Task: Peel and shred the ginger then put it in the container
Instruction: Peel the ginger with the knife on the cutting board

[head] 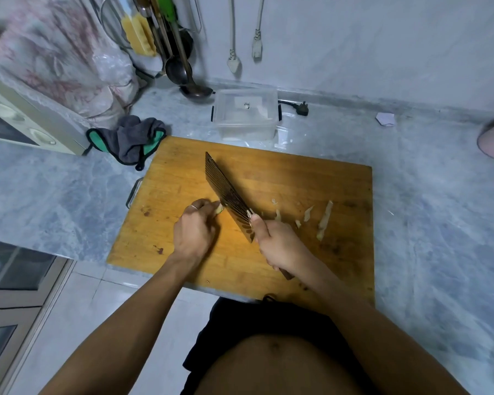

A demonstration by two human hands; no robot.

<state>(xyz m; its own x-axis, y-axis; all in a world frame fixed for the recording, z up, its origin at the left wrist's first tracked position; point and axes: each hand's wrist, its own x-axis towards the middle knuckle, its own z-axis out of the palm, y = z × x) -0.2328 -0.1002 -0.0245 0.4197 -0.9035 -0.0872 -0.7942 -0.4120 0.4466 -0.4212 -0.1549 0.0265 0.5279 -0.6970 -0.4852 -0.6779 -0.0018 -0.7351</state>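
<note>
Here, the ginger point(219, 208) lies on the wooden cutting board point(297, 178), a small pale piece mostly hidden under the fingertips of the left hand point(196, 226), which curls over it and pins it down. The broad blade of the cleaver point(228, 195) stands right against the ginger on its right side, tip pointing away from the person. The right hand point(280, 246) is wrapped around the cleaver's handle, thumb pressed along the blade's near end (only the brown butt of the handle shows below the palm). To the right of the blade, pale peel strips point(324, 220) lie scattered on the board. Beyond the board's far edge stands the clear plastic container point(246, 115), lid on, resting on the grey marbled desk point(54, 189). Near the board's far left corner lies a grey and green cloth point(131, 138), and ladles point(180, 69) hang against the wall behind.
</note>
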